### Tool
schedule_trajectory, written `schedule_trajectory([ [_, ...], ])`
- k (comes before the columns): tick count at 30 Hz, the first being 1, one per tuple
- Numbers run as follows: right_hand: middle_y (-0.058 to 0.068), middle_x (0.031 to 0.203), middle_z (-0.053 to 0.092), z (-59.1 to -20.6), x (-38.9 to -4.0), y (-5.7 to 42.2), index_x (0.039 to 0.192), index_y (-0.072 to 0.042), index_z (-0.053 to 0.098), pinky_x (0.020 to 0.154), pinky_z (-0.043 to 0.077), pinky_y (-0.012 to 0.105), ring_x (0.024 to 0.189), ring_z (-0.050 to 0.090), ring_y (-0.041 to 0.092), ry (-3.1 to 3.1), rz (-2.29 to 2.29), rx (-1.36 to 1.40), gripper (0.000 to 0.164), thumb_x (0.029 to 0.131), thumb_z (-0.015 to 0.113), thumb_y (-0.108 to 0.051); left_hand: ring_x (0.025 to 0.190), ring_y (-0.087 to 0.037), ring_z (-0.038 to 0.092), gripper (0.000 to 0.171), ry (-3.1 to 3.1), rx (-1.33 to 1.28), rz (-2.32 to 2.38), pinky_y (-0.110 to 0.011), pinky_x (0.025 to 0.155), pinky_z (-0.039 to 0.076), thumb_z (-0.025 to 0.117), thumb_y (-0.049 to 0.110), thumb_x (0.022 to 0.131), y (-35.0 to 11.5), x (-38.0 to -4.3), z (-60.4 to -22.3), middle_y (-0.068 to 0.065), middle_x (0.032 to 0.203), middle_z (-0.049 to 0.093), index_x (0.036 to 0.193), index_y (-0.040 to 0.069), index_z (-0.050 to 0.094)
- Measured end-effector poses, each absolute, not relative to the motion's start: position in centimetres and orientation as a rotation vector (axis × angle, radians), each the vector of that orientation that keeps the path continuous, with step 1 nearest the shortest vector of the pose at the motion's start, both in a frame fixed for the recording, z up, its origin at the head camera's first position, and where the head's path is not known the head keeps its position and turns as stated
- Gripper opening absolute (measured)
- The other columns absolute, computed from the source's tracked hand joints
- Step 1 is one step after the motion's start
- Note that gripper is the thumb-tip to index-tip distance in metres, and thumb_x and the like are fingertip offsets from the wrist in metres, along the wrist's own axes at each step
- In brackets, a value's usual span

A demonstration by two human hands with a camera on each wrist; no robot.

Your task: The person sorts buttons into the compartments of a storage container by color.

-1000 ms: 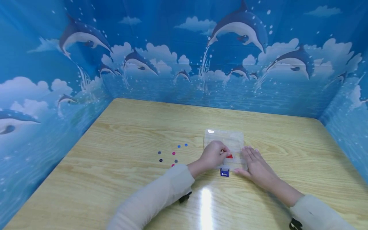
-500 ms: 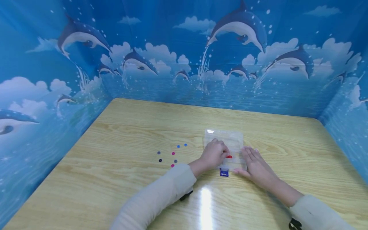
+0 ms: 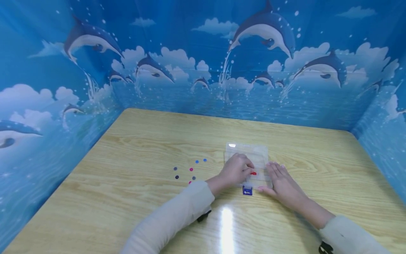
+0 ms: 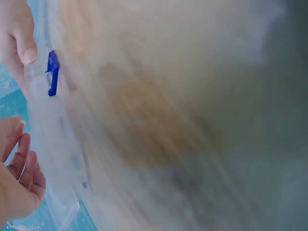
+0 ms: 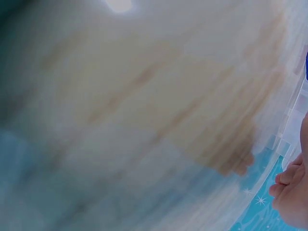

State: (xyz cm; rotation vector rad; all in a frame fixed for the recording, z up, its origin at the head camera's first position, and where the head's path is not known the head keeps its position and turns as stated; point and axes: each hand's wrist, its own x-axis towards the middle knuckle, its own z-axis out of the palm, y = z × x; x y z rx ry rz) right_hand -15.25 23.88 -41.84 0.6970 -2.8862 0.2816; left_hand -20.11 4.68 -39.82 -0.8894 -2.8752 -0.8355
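In the head view, a clear plastic box [image 3: 260, 181] lies on the table with its lid [image 3: 253, 150] tipped back, away from the person. My left hand [image 3: 235, 170] is over the box, thumb and forefinger together at a small red piece [image 3: 253, 173]. Its exact kind is too small to tell. In the left wrist view the left fingers [image 4: 30, 175] are curled, and the red piece is hidden. With straight fingers, my right hand [image 3: 285, 185] rests along the box's right side, thumb at the front edge. A blue latch [image 3: 247, 190] sticks out at the front.
Left of the box lie several small round discs, among them a blue disc [image 3: 197, 161], a pink disc [image 3: 191, 169] and a dark disc [image 3: 177, 177]. A dolphin-printed curtain [image 3: 190, 70] stands behind the wooden table [image 3: 142, 141] and at its sides.
The left hand has shifted only slightly over the box. The red piece at its fingertips shows a different outline, from triangular to thin to rounded. The right hand stays put.
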Motion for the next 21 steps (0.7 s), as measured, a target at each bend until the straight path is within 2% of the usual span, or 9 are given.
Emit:
schedule_trajectory([
  [6,0.035,0.135,0.04,-41.8,-15.2,23.8,0.132,0.015,0.037,0.105,0.028,0.057,0.127,0.036,0.048,-2.879,0.28,0.699,0.085,0.081,0.063,-0.048,0.093,-0.009,0.057,0.018,-2.861,-0.873,-1.073,-0.016,0.081,0.045,0.064,0.019,0.086,3.7,-20.1,-39.2,0.003,0.099,0.066,0.103,0.013,0.069],
  [21,0.034,0.137,0.038,-41.7,-15.1,23.8,0.132,0.016,0.035,0.107,0.027,0.056,0.129,0.034,0.048,-2.912,0.267,0.68,0.086,0.082,0.061,-0.05,0.096,-0.01,0.058,0.021,-2.838,-0.799,-1.208,-0.019,0.085,0.046,0.064,0.022,0.086,1.1,-19.7,-38.8,0.002,0.1,0.066,0.106,0.013,0.067],
])
